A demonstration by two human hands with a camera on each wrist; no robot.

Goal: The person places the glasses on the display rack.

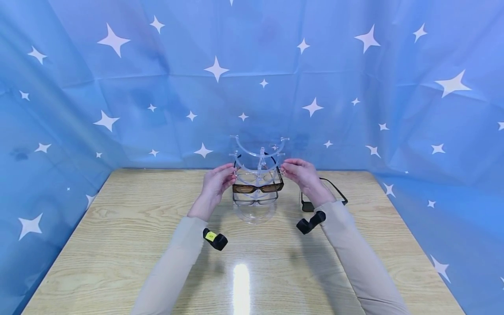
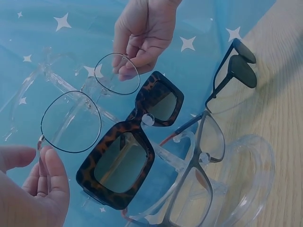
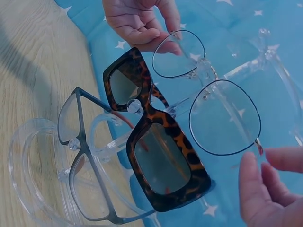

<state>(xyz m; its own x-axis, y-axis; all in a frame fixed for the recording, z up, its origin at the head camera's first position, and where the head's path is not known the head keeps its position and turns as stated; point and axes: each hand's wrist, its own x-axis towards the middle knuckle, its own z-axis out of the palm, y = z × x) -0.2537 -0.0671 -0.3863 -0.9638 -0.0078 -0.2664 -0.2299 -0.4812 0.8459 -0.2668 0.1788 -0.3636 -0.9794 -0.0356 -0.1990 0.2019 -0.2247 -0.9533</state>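
A pair of thin-rimmed round eyeglasses (image 2: pixel 71 122) is at a tier of a clear display stand (image 1: pixel 261 159), its lenses facing me. My left hand (image 1: pixel 214 186) pinches the glasses near the left hinge. On the other side, my right hand (image 1: pixel 305 175) holds them near the right hinge. Just below sit tortoiseshell sunglasses (image 3: pixel 150 113) with thick rectangular rims. Grey-framed eyeglasses (image 3: pixel 84 146) rest on the tier under those. Whether the round pair's bridge bears on the stand's peg, I cannot tell.
Black sunglasses (image 1: pixel 308 206) lie on the wooden table (image 1: pixel 118 245) to the right of the stand, partly behind my right forearm. Curved clear arms (image 1: pixel 238 142) rise at the stand's top. A blue curtain (image 1: pixel 252 96) with white stars hangs behind the table.
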